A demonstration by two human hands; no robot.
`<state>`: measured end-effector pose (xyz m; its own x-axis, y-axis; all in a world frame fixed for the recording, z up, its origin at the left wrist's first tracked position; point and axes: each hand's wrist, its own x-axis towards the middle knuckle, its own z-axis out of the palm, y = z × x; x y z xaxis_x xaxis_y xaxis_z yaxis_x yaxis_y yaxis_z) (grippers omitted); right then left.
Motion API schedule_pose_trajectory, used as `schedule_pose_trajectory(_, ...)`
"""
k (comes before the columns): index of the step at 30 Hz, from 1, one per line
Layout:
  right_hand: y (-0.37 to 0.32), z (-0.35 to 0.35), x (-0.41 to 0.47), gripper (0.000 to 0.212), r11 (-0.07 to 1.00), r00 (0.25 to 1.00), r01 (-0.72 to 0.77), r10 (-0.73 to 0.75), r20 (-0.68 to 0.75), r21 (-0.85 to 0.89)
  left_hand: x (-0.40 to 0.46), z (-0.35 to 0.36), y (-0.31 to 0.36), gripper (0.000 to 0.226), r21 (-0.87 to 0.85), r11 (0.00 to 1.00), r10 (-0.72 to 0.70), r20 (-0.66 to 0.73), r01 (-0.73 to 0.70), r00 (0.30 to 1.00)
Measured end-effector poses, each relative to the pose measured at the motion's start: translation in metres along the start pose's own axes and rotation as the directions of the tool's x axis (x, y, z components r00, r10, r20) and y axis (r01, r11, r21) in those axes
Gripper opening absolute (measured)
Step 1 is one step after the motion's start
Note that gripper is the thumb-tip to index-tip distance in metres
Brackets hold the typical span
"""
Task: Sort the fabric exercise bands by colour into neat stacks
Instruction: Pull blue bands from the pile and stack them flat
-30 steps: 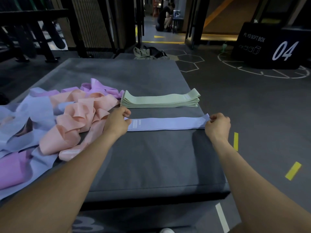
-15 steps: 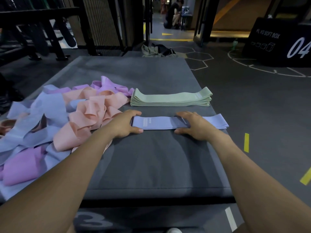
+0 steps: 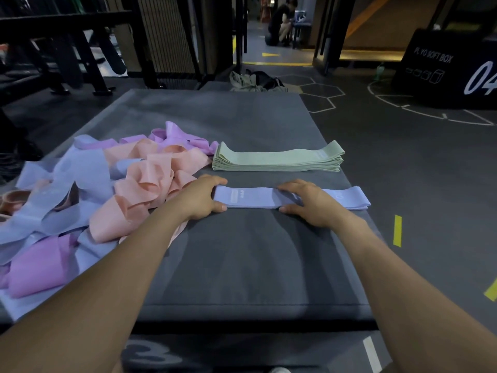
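Note:
A lavender-blue band [image 3: 255,197] lies flat on the grey padded box [image 3: 242,265], parallel to a neat stack of green bands [image 3: 277,159] just behind it. My left hand [image 3: 201,197] rests at the band's left end, fingers and thumb straddling its edges. My right hand [image 3: 309,203] lies flat across the band right of its middle, pressing it down. A loose heap of peach bands [image 3: 150,184], lavender-blue bands [image 3: 67,184] and purple bands [image 3: 40,262] covers the left of the box.
The box's right edge runs close to the band's right end, with dark floor and yellow tape marks [image 3: 397,230] beyond. A black plyo box marked 04 [image 3: 457,71] stands far right. A person [image 3: 281,21] crouches in the far doorway.
My right hand let go of the band's right end and slid left to lie flat on its middle. My left hand opened at the left end. The band now lies flat.

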<state>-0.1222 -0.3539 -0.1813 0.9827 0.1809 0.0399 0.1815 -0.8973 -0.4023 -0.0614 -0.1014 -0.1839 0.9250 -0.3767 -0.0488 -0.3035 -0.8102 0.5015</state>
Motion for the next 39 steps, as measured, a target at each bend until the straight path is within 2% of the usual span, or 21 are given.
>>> schedule_pose_trajectory(5,-0.005,0.001,0.002,0.051,1.0,1.0,0.008,-0.007,-0.008,0.004,-0.003,-0.002,0.002,0.061,0.056,0.998,0.016,-0.024,-0.015,1.0)
schedule_pose_trajectory(9,-0.008,0.0,0.0,0.052,1.0,1.0,0.002,-0.002,0.0,-0.005,-0.005,-0.005,0.006,0.072,0.089,0.996,0.013,0.026,-0.015,1.0)
schedule_pose_trajectory(12,-0.008,-0.003,-0.003,0.055,0.999,1.0,0.004,-0.004,-0.01,-0.041,-0.007,-0.006,0.021,0.075,0.094,0.992,0.091,-0.02,-0.089,0.996)
schedule_pose_trajectory(16,0.004,-0.011,-0.011,0.054,0.999,0.997,-0.036,0.034,-0.073,-0.024,-0.005,0.005,0.056,0.059,-0.006,0.977,0.212,-0.119,-0.214,0.97)
schedule_pose_trajectory(21,0.029,-0.024,-0.027,0.057,0.991,0.988,-0.119,0.112,-0.103,-0.06,0.005,0.033,0.086,0.06,0.017,0.961,0.276,-0.031,-0.276,0.961)
schedule_pose_trajectory(25,0.044,-0.027,-0.035,0.061,0.988,0.989,-0.129,0.121,-0.09,-0.085,0.015,0.046,0.095,0.066,0.062,0.959,0.276,0.04,-0.278,0.96)
schedule_pose_trajectory(29,0.045,-0.026,-0.034,0.055,0.988,0.991,-0.117,0.109,-0.078,-0.103,0.021,0.053,0.096,0.055,0.11,0.955,0.268,0.084,-0.276,0.96)
schedule_pose_trajectory(35,0.037,-0.028,-0.034,0.051,0.988,0.992,-0.101,0.091,-0.091,-0.116,0.017,0.052,0.094,0.054,0.113,0.953,0.275,0.067,-0.281,0.959)
schedule_pose_trajectory(39,0.011,-0.026,-0.023,0.049,0.991,0.99,-0.098,0.086,-0.112,-0.097,0.004,0.037,0.088,0.054,0.1,0.956,0.279,-0.018,-0.276,0.96)
